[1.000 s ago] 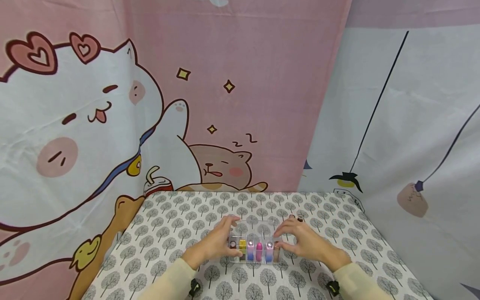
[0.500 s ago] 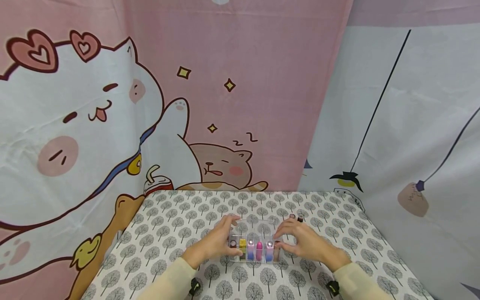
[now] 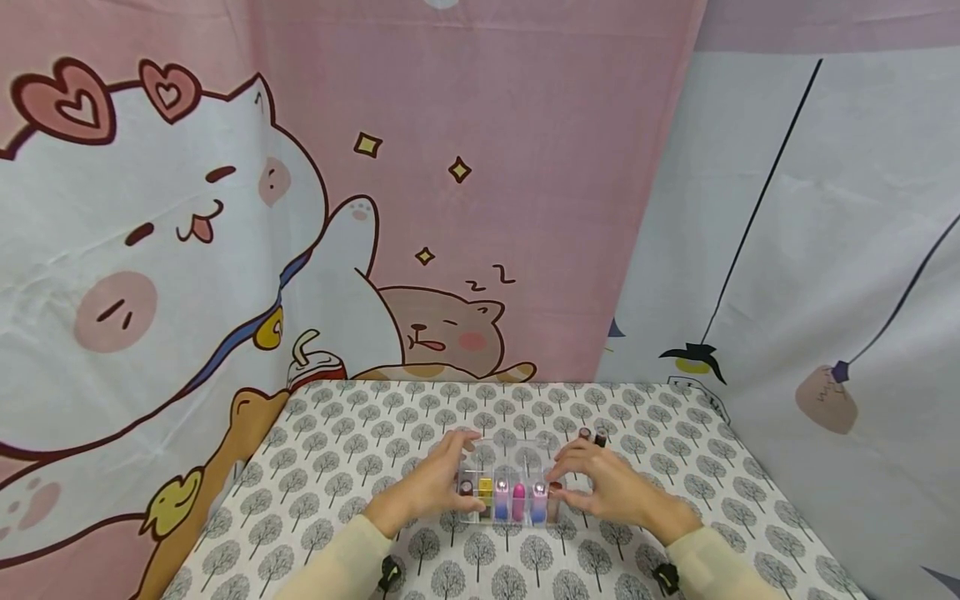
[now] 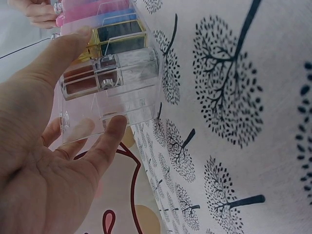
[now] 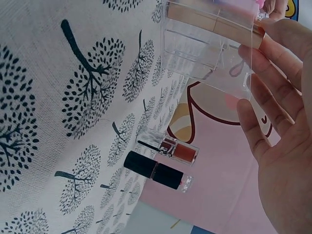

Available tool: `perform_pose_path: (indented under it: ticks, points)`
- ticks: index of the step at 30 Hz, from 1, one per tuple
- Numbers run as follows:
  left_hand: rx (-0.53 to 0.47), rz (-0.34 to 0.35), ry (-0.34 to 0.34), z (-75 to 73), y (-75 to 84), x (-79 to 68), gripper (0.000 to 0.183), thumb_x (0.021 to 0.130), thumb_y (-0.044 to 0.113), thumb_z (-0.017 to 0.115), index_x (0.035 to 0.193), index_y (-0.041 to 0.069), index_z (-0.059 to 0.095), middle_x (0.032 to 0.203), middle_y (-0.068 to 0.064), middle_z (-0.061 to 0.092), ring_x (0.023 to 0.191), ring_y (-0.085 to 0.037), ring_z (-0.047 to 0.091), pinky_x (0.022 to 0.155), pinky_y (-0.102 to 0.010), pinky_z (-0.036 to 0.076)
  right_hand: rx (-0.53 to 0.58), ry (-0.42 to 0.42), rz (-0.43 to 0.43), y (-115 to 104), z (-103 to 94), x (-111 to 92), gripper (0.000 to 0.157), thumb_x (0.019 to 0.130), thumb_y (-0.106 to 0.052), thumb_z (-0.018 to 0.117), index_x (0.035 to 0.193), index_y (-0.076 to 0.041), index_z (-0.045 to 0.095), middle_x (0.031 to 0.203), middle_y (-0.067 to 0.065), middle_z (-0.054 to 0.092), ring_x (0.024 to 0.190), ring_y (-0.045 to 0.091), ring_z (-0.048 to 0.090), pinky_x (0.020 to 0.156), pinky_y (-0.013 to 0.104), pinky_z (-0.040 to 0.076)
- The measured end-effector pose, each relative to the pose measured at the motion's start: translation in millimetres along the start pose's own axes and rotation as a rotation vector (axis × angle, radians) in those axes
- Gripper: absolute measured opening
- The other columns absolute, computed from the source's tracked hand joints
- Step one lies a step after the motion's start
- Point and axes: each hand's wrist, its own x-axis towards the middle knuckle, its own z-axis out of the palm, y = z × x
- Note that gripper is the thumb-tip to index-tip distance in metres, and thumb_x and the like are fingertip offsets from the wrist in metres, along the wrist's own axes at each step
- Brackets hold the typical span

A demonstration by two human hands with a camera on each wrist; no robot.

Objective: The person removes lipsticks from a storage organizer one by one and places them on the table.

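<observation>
A clear lipstick organizer [image 3: 507,457] stands on the cloth, with a row of upright lip products in its front compartments. My left hand [image 3: 433,483] grips the organizer's left end, thumb in front and fingers at the back. In the left wrist view, that thumb lies by a gold-topped tube [image 4: 119,36] and a clear-and-brown tube [image 4: 92,80]. My right hand [image 3: 609,483] holds the right end, with thumb and index finger beside a tan tube [image 5: 212,24]. A bright pink tube [image 3: 518,502] sits between two pink-and-blue tubes [image 3: 539,502]. The organizer's back compartments hold nothing.
Behind my right hand stand two more lip products, a black tube [image 5: 153,169] and a clear tube with an orange-red part [image 5: 185,152]. A tree-print cloth [image 3: 345,467] covers the table. Cartoon-printed curtains [image 3: 525,208] hang behind and at the sides.
My right thumb and fingers have eased slightly right, and more of the tan tube's brown top shows. The left hand and the organizer stay in place.
</observation>
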Motion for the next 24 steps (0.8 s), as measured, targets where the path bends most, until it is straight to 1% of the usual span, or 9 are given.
perform_pose_path:
  ticks: [7,9,12,14,17,21,24]
  points:
    - [0.010,0.016,0.000,-0.3,-1.0,1.2,0.117,0.085,0.036,0.106,0.177,0.016,0.036,0.161,-0.014,0.059,0.138,-0.037,0.068,0.113,-0.048,0.068,-0.001,0.002,0.002,0.9,3.4,-1.4,0.023,0.100,-0.025,0.093,0.121,-0.031,0.087,0.133,-0.007,0.082,0.127,0.019,0.076,0.108,0.049,0.071]
    - [0.013,0.022,0.004,-0.6,-0.7,1.3,0.117,0.084,0.036,0.106,0.176,0.015,0.037,0.161,-0.015,0.059,0.138,-0.038,0.068,0.112,-0.049,0.068,0.007,0.004,-0.002,1.0,4.4,-1.9,0.022,0.101,-0.026,0.092,0.122,-0.030,0.087,0.132,-0.006,0.082,0.126,0.018,0.076,0.108,0.048,0.071]
    - [0.014,0.015,-0.001,-0.8,-0.5,1.2,0.117,0.085,0.036,0.106,0.177,0.016,0.036,0.162,-0.015,0.059,0.142,-0.038,0.067,0.116,-0.051,0.067,0.019,0.011,-0.013,1.1,6.2,-2.7,0.021,0.103,-0.026,0.090,0.123,-0.029,0.087,0.129,-0.009,0.083,0.123,0.015,0.077,0.108,0.047,0.071]
    - [0.008,0.016,-0.002,-1.0,0.2,0.7,0.117,0.085,0.036,0.106,0.177,0.016,0.036,0.162,-0.016,0.058,0.143,-0.039,0.066,0.116,-0.053,0.066,0.025,0.017,-0.022,1.1,7.4,-3.2,0.020,0.104,-0.027,0.090,0.124,-0.030,0.087,0.128,-0.013,0.082,0.122,0.013,0.077,0.108,0.047,0.071]
    - [-0.001,0.013,-0.005,-0.5,0.6,-0.4,0.117,0.085,0.036,0.106,0.177,0.017,0.036,0.162,-0.015,0.058,0.143,-0.039,0.066,0.116,-0.053,0.066,0.033,0.032,-0.038,1.4,8.9,-3.9,0.020,0.104,-0.026,0.089,0.123,-0.031,0.086,0.125,-0.019,0.081,0.121,0.011,0.077,0.109,0.048,0.071]
    - [0.001,0.015,-0.005,-0.1,0.8,-0.8,0.117,0.084,0.036,0.106,0.177,0.017,0.037,0.162,-0.015,0.058,0.140,-0.039,0.067,0.114,-0.051,0.067,0.048,0.057,-0.063,1.8,9.7,-4.5,0.021,0.103,-0.023,0.090,0.122,-0.031,0.086,0.122,-0.020,0.081,0.118,0.009,0.077,0.107,0.046,0.071]
    - [0.003,0.013,-0.004,-0.1,1.0,-0.3,0.117,0.084,0.036,0.106,0.176,0.016,0.037,0.161,-0.015,0.058,0.140,-0.038,0.067,0.114,-0.050,0.067,0.052,0.079,-0.081,1.8,9.7,-4.6,0.022,0.101,-0.020,0.092,0.121,-0.028,0.087,0.121,-0.019,0.082,0.116,0.009,0.078,0.106,0.046,0.072]
